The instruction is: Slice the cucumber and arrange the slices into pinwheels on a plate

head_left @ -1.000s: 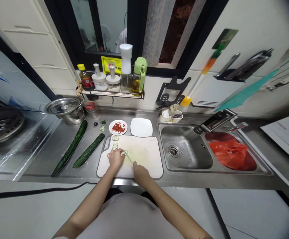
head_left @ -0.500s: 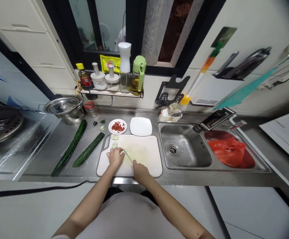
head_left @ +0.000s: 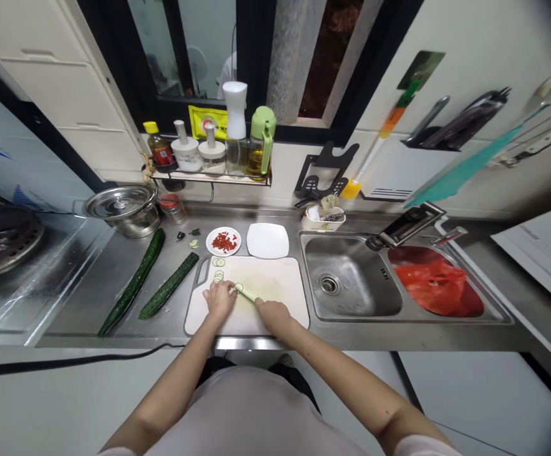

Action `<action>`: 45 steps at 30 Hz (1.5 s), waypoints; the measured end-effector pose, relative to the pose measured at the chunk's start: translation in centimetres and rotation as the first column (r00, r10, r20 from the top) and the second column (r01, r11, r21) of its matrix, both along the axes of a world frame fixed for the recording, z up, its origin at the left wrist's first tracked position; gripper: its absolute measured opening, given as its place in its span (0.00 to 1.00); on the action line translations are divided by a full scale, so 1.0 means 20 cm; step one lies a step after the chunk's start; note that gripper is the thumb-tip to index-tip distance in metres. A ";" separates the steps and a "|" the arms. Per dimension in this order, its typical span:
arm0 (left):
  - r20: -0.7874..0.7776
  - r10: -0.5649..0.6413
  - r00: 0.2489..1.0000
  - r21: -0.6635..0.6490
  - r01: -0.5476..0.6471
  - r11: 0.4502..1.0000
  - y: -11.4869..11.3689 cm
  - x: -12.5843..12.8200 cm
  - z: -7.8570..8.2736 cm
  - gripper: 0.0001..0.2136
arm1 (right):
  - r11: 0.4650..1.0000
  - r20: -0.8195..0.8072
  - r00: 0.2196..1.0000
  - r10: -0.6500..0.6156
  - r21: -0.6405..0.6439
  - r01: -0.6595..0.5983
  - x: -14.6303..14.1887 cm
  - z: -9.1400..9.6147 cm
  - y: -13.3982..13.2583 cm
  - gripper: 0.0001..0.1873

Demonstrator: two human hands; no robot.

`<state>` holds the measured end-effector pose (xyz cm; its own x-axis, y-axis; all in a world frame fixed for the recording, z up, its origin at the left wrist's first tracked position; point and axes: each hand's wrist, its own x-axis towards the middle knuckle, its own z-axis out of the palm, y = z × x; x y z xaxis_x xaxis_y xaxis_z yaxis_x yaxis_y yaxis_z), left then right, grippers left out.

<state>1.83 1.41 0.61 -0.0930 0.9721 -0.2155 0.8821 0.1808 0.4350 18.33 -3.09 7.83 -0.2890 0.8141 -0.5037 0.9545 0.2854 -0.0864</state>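
My left hand (head_left: 219,297) rests curled on the white cutting board (head_left: 275,297), pressing down a small piece of cucumber that its fingers mostly hide. My right hand (head_left: 272,313) grips a knife (head_left: 246,293) with a pale green blade, whose tip meets the cucumber piece beside my left fingertips. Several thin cucumber slices (head_left: 218,273) lie on the board's far left corner.
Two long cucumbers (head_left: 135,278) (head_left: 170,285) lie on the steel counter to the left. Behind the board stand a plate of chopped red chili (head_left: 223,241) and an empty white plate (head_left: 267,240). A sink (head_left: 346,285) and a red basin (head_left: 434,289) are to the right, a steel pot (head_left: 123,208) at the back left.
My right hand has swung up and to the right, turning the knife so its blade lies more across the board. My left hand has stayed in place.
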 end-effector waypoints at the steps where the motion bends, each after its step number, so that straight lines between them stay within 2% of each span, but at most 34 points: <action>1: -0.002 0.002 1.000 -0.004 -0.002 1.000 0.00 0.00 0.00 0.10 | 1.000 0.005 1.000 0.014 0.007 -0.014 0.01 0.01 0.01 0.15; 7: 0.002 0.007 1.000 -0.010 -0.007 1.000 0.00 0.00 0.01 0.10 | 0.998 0.026 0.998 0.059 0.023 -0.059 0.05 0.03 0.08 0.15; 12: -0.001 0.007 1.000 -0.019 -0.007 1.000 0.00 -0.01 0.02 0.11 | 0.998 -0.006 0.998 0.057 0.026 -0.057 0.14 0.04 0.06 0.18; 14: -0.002 0.012 1.000 -0.013 -0.012 1.000 0.00 -0.01 0.02 0.12 | 1.000 -0.044 0.999 -0.019 0.019 0.020 0.19 0.03 0.03 0.18; 16: -0.018 0.009 1.000 0.004 -0.009 1.000 0.00 0.00 0.02 0.13 | 0.987 -0.069 0.985 -0.156 0.014 0.157 0.24 0.01 0.00 0.17; 19: -0.067 -0.022 0.998 0.037 0.024 0.999 0.00 0.02 0.03 0.13 | 0.934 -0.075 0.932 -0.354 0.016 0.356 0.29 -0.03 -0.04 0.16; 23: -0.078 -0.041 0.996 0.052 0.045 0.998 0.01 0.04 0.03 0.10 | 0.881 -0.087 0.880 -0.466 0.042 0.471 0.31 -0.08 -0.05 0.15; 29: 0.028 0.015 0.999 0.021 -0.016 1.000 0.02 0.06 0.04 0.06 | 0.884 -0.081 0.883 -0.462 0.036 0.466 0.31 -0.13 -0.03 0.13; 34: 0.131 0.093 0.987 -0.021 -0.091 0.996 -0.02 -0.01 0.05 0.06 | 0.890 -0.081 0.890 -0.449 0.041 0.453 0.30 -0.15 -0.02 0.13; 40: 0.081 0.208 0.975 -0.006 -0.208 0.978 -0.06 -0.17 0.04 0.08 | 0.894 -0.086 0.893 -0.442 0.045 0.446 0.29 -0.14 -0.01 0.13; 45: 0.025 0.245 0.969 -0.006 -0.245 0.970 -0.05 -0.26 0.03 0.09 | 0.888 -0.073 0.888 -0.455 0.041 0.458 0.29 -0.15 0.00 0.14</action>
<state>-3.42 0.37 1.13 -0.3225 0.9199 -0.2232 0.7995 0.3909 0.4560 24.15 -3.16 4.88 0.0935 0.8892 -0.4478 0.9740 -0.1749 -0.1439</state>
